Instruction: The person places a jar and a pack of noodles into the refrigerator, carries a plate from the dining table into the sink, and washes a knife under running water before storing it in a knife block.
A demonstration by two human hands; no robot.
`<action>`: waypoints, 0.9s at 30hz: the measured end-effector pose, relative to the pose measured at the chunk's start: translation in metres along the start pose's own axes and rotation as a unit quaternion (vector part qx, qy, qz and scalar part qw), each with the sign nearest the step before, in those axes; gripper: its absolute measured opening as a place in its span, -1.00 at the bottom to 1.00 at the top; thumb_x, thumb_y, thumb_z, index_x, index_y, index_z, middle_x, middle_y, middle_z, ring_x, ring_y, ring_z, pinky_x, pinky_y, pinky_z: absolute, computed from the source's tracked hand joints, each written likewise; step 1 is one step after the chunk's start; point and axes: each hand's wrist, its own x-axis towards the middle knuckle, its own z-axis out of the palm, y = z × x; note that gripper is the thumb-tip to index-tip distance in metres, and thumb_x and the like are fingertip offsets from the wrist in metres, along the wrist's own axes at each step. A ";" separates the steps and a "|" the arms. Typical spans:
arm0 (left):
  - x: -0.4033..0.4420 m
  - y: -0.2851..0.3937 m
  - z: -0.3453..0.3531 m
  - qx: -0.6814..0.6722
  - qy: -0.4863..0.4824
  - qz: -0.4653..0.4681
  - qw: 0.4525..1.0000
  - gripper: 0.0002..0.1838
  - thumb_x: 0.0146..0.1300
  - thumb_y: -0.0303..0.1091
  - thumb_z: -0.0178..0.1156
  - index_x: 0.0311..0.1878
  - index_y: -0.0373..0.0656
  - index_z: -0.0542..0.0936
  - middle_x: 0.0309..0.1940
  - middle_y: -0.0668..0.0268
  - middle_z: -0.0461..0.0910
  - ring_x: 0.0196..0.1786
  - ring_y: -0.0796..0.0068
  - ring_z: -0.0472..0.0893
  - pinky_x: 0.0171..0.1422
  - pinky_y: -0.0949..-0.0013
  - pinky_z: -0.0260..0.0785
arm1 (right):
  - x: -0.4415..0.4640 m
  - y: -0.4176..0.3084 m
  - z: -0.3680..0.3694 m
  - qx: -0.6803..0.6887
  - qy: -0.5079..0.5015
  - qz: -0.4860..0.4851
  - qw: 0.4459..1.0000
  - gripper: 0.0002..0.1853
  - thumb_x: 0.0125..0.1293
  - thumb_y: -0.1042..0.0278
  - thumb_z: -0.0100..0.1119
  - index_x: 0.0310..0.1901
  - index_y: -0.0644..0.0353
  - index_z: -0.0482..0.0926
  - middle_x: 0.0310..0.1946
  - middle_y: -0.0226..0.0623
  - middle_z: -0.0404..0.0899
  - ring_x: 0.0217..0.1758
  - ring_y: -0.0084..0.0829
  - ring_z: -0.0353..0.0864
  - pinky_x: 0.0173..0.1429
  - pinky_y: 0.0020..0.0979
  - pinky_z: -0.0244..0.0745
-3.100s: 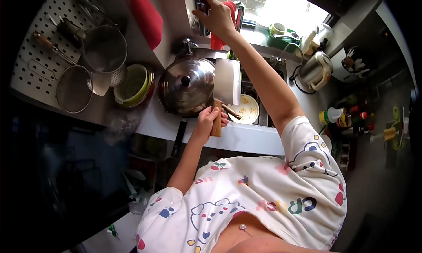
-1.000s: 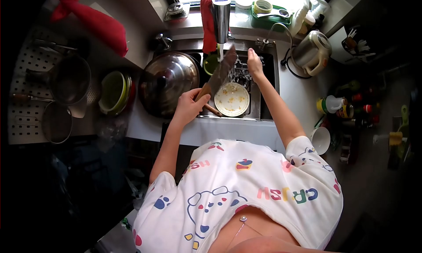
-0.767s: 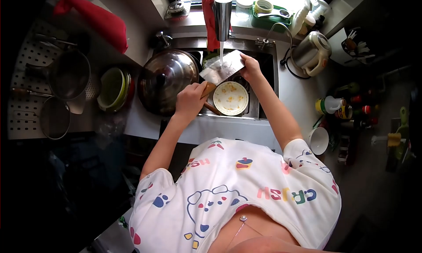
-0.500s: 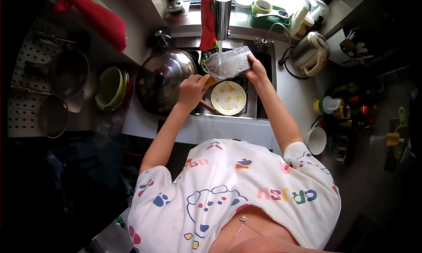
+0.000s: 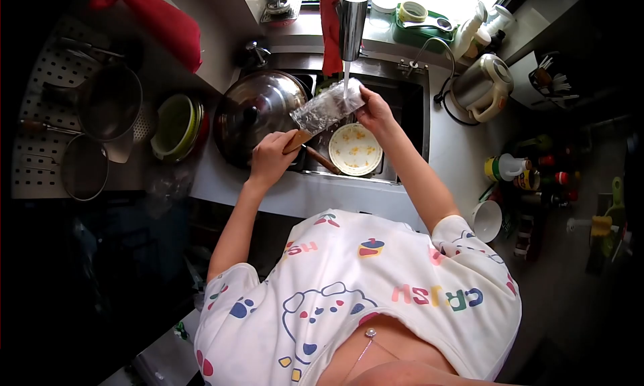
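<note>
Over the sink (image 5: 417, 118), I hold a kitchen cleaver (image 5: 329, 107) with a broad wet blade and a wooden handle. My left hand (image 5: 272, 156) is wrapped round the handle. At the blade's far end, my right hand (image 5: 376, 111) grips it, with the fingers partly hidden behind. Water from the chrome faucet (image 5: 351, 27) runs onto the blade near that end. Just below the blade lies a white plate with a yellow pattern (image 5: 355, 149), in the sink. A brown wooden handle (image 5: 322, 159) sticks out beside this plate.
A large metal lid (image 5: 258, 111) stands left of the faucet. Stacked green bowls (image 5: 176, 128) and hanging pans (image 5: 111, 103) are further left. A kettle (image 5: 481, 87) stands on the right counter, with a white bowl (image 5: 486, 220) nearer me. A red cloth (image 5: 332, 30) hangs behind the faucet.
The cleaver has turned and tilted, so its blade looks narrower. My left hand has moved left and down with the handle; my right hand has shifted slightly left. The view has shifted slightly.
</note>
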 end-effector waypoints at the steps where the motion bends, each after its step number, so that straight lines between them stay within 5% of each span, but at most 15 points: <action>1: 0.003 0.007 -0.001 -0.057 -0.023 -0.045 0.997 -0.71 0.04 -0.39 0.37 -0.11 -0.14 0.67 -0.36 0.28 0.65 -0.31 0.31 0.64 -0.17 0.31 0.49 | -0.003 -0.007 -0.002 -0.008 -0.012 -0.003 1.000 -0.72 0.51 0.20 -0.06 -0.07 0.25 0.52 -0.19 -0.17 0.63 -0.07 -0.30 0.65 0.13 -0.23 0.59; 3: 0.010 0.023 -0.001 -0.174 -0.069 -0.130 0.974 -0.79 0.08 -0.39 0.34 -0.18 -0.20 0.68 -0.43 0.22 0.66 -0.39 0.36 0.65 -0.22 0.34 0.49 | -0.029 -0.025 0.016 -0.045 0.032 0.025 0.998 -0.69 0.47 0.07 0.01 -0.17 0.17 0.55 -0.27 -0.29 0.63 -0.13 -0.35 0.62 0.05 -0.25 0.58; 5: 0.014 0.017 0.011 -0.267 -0.086 -0.190 0.941 -0.81 0.18 -0.32 0.31 -0.29 -0.27 0.69 -0.58 0.26 0.62 -0.58 0.57 0.54 -0.43 0.43 0.39 | -0.022 -0.043 -0.001 -0.090 0.008 0.058 0.994 -0.69 0.46 0.11 0.03 -0.14 0.22 0.55 -0.18 -0.17 0.63 -0.07 -0.31 0.63 0.07 -0.22 0.58; 8: 0.028 0.010 0.018 -0.398 -0.168 -0.323 0.842 -0.75 0.26 -0.26 0.28 -0.30 -0.30 0.68 -0.56 0.34 0.60 -0.64 0.69 0.46 -0.53 0.54 0.29 | -0.013 -0.054 -0.010 -0.231 0.052 -0.023 0.971 -0.74 0.45 0.17 0.05 -0.13 0.20 0.56 -0.19 -0.22 0.62 -0.08 -0.39 0.63 0.02 -0.33 0.58; 15: 0.042 0.010 0.026 -0.552 -0.150 -0.370 0.732 -0.74 0.31 -0.27 0.25 -0.16 -0.32 0.66 -0.41 0.26 0.66 -0.60 0.63 0.51 -0.52 0.54 0.37 | 0.007 -0.060 0.008 -0.368 0.062 -0.191 0.908 -0.75 0.40 0.37 0.04 0.00 0.32 0.56 -0.30 -0.36 0.60 -0.29 -0.58 0.58 -0.20 -0.58 0.51; 21: 0.044 0.011 0.026 -0.556 -0.167 -0.350 0.735 -0.77 0.33 -0.28 0.24 -0.17 -0.30 0.65 -0.43 0.27 0.66 -0.57 0.65 0.52 -0.52 0.57 0.36 | 0.015 -0.064 0.011 -0.392 0.055 -0.183 0.900 -0.78 0.41 0.45 0.03 0.02 0.24 0.57 -0.21 -0.44 0.58 -0.17 -0.58 0.59 -0.07 -0.55 0.54; 27: 0.070 0.009 0.032 -0.436 -0.233 -0.331 0.804 -0.74 0.32 -0.28 0.22 -0.17 -0.33 0.65 -0.43 0.30 0.65 -0.55 0.63 0.52 -0.49 0.54 0.35 | 0.040 -0.074 0.020 -0.472 0.043 -0.200 0.858 -0.72 0.36 0.49 0.06 0.08 0.28 0.52 -0.10 -0.40 0.53 -0.10 -0.59 0.56 -0.03 -0.55 0.53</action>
